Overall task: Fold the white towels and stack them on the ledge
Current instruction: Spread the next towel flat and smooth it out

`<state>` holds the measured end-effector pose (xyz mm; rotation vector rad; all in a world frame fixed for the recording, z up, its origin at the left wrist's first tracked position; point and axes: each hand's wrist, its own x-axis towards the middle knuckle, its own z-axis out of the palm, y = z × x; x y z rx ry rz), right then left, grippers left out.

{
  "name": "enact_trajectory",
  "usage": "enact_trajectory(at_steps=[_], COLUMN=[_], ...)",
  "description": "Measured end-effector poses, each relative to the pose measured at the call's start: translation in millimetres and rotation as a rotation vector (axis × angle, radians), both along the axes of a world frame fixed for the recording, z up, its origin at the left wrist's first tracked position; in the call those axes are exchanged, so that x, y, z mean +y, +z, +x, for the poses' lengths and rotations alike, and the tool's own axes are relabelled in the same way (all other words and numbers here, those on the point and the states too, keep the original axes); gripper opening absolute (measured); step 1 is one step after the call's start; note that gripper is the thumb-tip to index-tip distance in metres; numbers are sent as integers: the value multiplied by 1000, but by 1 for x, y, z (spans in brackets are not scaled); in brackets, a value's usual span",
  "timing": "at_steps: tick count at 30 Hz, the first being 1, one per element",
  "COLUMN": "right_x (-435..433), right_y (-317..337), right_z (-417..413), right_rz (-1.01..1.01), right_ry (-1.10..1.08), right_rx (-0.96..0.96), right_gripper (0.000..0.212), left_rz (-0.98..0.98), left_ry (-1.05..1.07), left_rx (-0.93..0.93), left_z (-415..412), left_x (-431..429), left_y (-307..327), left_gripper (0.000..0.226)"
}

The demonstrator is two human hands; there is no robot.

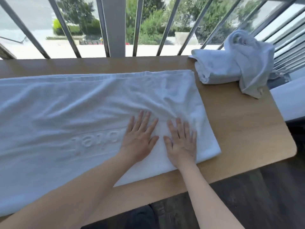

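Note:
A large white towel (69,116) with raised lettering lies spread along the wooden ledge (244,129), folded lengthwise, running off the left edge of view. My left hand (140,138) and my right hand (181,142) lie flat side by side on its right end, fingers straight and spread, pressing the cloth. At the ledge's far right corner sits a folded white towel (216,66) with a crumpled white towel (250,60) draped over it.
A metal railing (113,27) with slanted bars runs right behind the ledge, with trees and a street beyond. Bare wood shows to the right of the spread towel. A dark floor (247,204) lies below the ledge's front edge.

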<state>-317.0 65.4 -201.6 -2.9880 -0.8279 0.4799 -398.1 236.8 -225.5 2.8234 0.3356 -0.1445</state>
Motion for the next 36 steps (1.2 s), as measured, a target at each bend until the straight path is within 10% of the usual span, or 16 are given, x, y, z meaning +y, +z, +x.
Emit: enact_trajectory(at_steps=[12,16,21,32,36], right_x=[-18,-5,-19,33,33], right_y=[14,26,36,26,23], right_z=[97,131,155,200,219], right_rz=[234,437,606,415,733], right_ry=[-461,-642,-467,-518,-372], right_rx=[-85,268,353,240,426], right_gripper=[62,57,28,53,26], left_rz=[44,65,68,114,119], left_ry=[177,150,125,97,103], left_rx=[-20,-5,-18,14,-10], left_z=[79,79,80,84,84], left_x=[-39,-41,-39,-40,-40], left_y=[4,9,10,12,13], left_gripper=[68,67,65,66,66])
